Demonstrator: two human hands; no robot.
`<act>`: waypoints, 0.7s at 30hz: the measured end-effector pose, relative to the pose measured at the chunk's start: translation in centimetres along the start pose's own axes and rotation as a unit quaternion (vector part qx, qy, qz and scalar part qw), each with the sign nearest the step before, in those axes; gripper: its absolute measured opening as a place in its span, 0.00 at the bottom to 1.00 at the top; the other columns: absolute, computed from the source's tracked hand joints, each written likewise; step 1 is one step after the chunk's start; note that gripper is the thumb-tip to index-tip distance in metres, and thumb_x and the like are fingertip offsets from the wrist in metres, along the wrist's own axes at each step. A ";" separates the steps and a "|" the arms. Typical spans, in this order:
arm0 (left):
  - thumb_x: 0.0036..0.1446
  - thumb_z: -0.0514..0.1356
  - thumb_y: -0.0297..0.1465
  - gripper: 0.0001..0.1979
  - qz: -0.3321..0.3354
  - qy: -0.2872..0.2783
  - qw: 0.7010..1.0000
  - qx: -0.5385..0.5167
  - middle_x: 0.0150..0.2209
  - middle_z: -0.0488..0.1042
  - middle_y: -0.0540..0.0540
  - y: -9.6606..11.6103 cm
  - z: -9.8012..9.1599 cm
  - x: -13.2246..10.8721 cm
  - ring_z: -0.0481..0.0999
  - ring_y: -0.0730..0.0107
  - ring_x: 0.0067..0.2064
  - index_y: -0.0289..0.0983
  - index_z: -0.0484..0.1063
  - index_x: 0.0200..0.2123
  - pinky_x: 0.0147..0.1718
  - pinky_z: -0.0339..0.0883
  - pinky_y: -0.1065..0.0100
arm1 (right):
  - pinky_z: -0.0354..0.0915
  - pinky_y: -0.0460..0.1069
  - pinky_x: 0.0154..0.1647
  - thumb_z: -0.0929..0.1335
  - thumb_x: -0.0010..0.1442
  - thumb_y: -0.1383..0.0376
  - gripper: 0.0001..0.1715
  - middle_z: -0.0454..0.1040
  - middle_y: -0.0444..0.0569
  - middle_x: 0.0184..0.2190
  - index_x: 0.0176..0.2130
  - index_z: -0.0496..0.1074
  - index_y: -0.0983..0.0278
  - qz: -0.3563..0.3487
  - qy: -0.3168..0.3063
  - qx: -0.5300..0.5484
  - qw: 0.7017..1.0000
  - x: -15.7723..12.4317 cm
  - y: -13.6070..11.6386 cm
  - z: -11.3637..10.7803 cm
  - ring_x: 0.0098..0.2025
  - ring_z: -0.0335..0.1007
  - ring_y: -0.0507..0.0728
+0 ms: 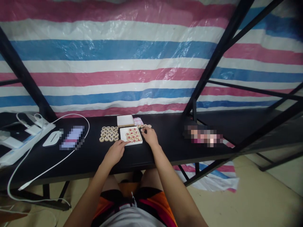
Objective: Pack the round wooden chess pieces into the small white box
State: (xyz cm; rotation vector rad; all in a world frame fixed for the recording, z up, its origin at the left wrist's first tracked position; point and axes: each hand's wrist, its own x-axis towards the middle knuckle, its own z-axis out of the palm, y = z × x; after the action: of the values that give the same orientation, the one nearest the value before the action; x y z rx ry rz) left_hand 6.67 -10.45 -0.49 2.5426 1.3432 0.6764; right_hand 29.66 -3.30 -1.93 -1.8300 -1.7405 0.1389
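Note:
A shallow white box (pixel 140 141) lies on the black table (pixel 165 148) and holds several round wooden chess pieces marked in red. My left hand (pixel 115 152) rests on the table at the box's near left corner, index finger stretched onto its rim. My right hand (pixel 150 135) sits at the box's right edge, fingers pinched on a wooden piece (pixel 143 129) from a short row there. A block of several more pieces (pixel 109 133), marked dark, lies left of the box. The box's white lid (pixel 125 120) sits behind it.
At the left of the table are a white computer mouse (pixel 51 138), a phone (pixel 72 137), a white power strip (pixel 26 142) and loose white cables. Black metal frame bars (pixel 213 63) rise at the right. A striped tarp hangs behind the table.

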 end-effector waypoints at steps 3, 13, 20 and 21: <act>0.60 0.47 0.22 0.21 -0.002 -0.001 1.000 -0.002 0.43 0.70 0.43 0.0 0.0 0.0 0.69 0.65 0.45 0.39 0.69 0.53 0.48 0.65 0.63 | 0.61 0.49 0.43 0.65 0.56 0.67 0.09 0.75 0.50 0.40 0.39 0.72 0.62 0.003 0.003 0.003 1.000 -0.1 -0.1 -0.1 0.44 0.69 0.58; 0.62 0.47 0.25 0.18 -0.009 0.009 1.000 -0.010 0.43 0.71 0.43 -0.1 0.2 0.0 0.69 0.64 0.46 0.39 0.69 0.51 0.48 0.65 0.62 | 0.62 0.50 0.44 0.64 0.56 0.67 0.07 0.74 0.49 0.38 0.36 0.71 0.61 -0.033 0.062 0.107 0.992 0.0 -0.5 -0.2 0.42 0.69 0.58; 0.62 0.46 0.24 0.17 0.002 0.017 1.000 -0.013 0.44 0.71 0.43 -0.5 0.5 0.1 0.70 0.65 0.46 0.37 0.69 0.49 0.48 0.65 0.62 | 0.61 0.50 0.47 0.65 0.57 0.68 0.07 0.74 0.49 0.37 0.38 0.72 0.63 -0.199 -0.003 0.122 0.972 -0.4 -4.2 -0.2 0.43 0.67 0.56; 0.62 0.46 0.24 0.17 0.004 0.017 1.000 -0.013 0.44 0.71 0.43 -0.5 0.5 0.1 0.70 0.65 0.46 0.37 0.69 0.49 0.48 0.65 0.62 | 0.60 0.49 0.47 0.66 0.57 0.68 0.08 0.75 0.49 0.37 0.39 0.72 0.63 -0.215 -0.025 0.102 0.971 -0.3 -4.9 -0.2 0.42 0.67 0.56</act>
State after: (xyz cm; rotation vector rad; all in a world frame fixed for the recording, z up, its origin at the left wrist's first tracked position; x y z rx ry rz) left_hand 6.61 -10.09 -1.05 2.5280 1.3270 0.7357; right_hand 25.41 -3.88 0.47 -1.2813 -2.0332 0.1804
